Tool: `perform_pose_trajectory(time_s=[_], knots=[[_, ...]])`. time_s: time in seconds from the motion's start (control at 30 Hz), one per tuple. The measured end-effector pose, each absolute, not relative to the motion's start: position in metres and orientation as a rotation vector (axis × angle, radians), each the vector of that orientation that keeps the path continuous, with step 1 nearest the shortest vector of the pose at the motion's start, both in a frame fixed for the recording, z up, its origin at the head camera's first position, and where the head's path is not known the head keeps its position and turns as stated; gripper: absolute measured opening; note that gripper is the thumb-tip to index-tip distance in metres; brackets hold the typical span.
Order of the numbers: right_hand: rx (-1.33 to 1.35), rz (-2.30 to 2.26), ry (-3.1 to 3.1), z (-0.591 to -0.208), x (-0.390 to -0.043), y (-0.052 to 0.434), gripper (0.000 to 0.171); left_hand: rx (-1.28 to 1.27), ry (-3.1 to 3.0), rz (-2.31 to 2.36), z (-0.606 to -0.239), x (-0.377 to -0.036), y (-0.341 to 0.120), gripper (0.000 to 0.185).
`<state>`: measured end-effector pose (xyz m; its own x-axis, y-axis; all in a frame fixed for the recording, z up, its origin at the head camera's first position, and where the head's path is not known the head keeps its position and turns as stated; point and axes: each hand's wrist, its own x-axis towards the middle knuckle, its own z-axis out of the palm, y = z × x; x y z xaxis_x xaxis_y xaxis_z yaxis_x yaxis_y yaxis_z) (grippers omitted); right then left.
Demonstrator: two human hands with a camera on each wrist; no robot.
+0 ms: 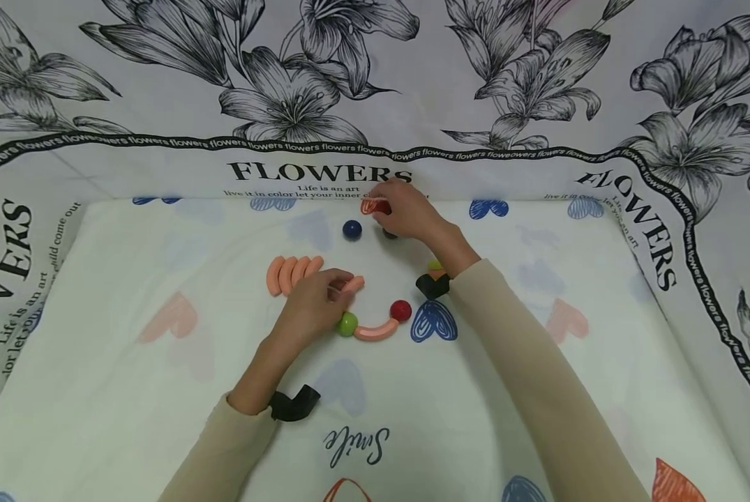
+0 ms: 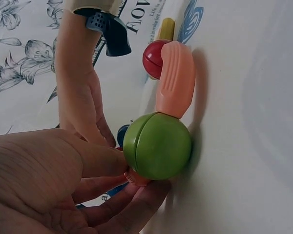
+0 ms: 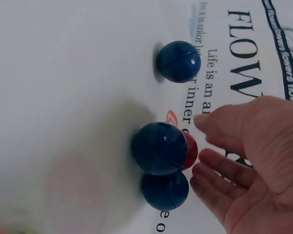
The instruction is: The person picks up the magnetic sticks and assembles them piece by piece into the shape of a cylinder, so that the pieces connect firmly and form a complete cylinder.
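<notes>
In the head view my left hand (image 1: 312, 303) pinches a salmon-coloured curved piece (image 1: 354, 284) at the green ball (image 1: 347, 323). A second curved piece (image 1: 375, 332) links the green ball to a red ball (image 1: 401, 310), forming a short arc. From the left wrist, the green ball (image 2: 158, 146) covers much of the pinched piece. My right hand (image 1: 409, 209) is beside a cluster at the far side. In the right wrist view its relaxed fingers stand close to a red ball (image 3: 190, 150), partly hidden behind a blue ball (image 3: 159, 148); another blue ball (image 3: 165, 189) sits against these.
Several loose curved pieces (image 1: 280, 274) lie side by side left of my left hand. A single blue ball (image 1: 352, 230) rests near the far edge. Yellow and orange pieces (image 1: 436, 268) show partly beside my right wrist. A printed cloth (image 1: 224, 390) lies underneath.
</notes>
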<state>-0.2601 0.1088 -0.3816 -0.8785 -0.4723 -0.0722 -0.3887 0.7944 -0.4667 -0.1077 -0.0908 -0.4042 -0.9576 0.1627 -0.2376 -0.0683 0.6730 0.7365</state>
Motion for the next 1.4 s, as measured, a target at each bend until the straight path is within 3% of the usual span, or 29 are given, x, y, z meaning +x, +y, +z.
perform_pose_trajectory(time_s=[0.57,0.8,1.4], knots=[[-0.568,-0.55,2.847,-0.385,-0.264,0.095,0.026,0.079,2.596,1.182,-0.405,-0.107,-0.092,0.035],[-0.581,-0.673,2.895,-0.387,-0.26,0.095,0.033,0.094,2.613,1.183,-0.403,-0.107,-0.093,0.035],[-0.655,-1.176,2.778,-0.385,-0.189,0.105,0.037,0.105,2.626,1.164,-0.405,-0.108,-0.093,0.036]])
